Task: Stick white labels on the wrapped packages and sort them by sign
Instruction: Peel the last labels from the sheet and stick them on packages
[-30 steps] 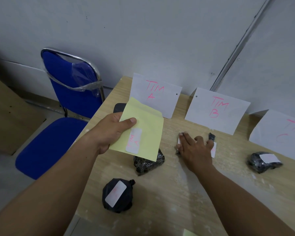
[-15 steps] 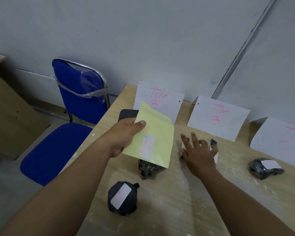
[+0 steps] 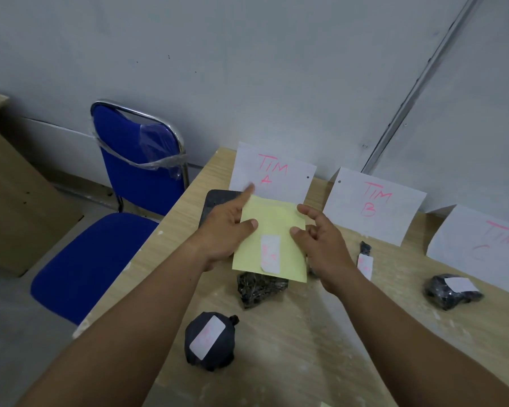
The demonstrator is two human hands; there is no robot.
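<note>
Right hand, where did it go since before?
The right hand lifted off the small black wrapped package by the TIM B sign and moved left to the yellow label sheet. The left hand keeps holding that sheet; the round black package stayed.

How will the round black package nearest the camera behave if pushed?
Probably rolls or wobbles: the round black package looks ball-shaped on the flat table. Its knot, sticking out at one side, would likely stop a clean roll. Its wrap looks like thin plastic, so grip may slip, especially on the smooth white label.
</note>
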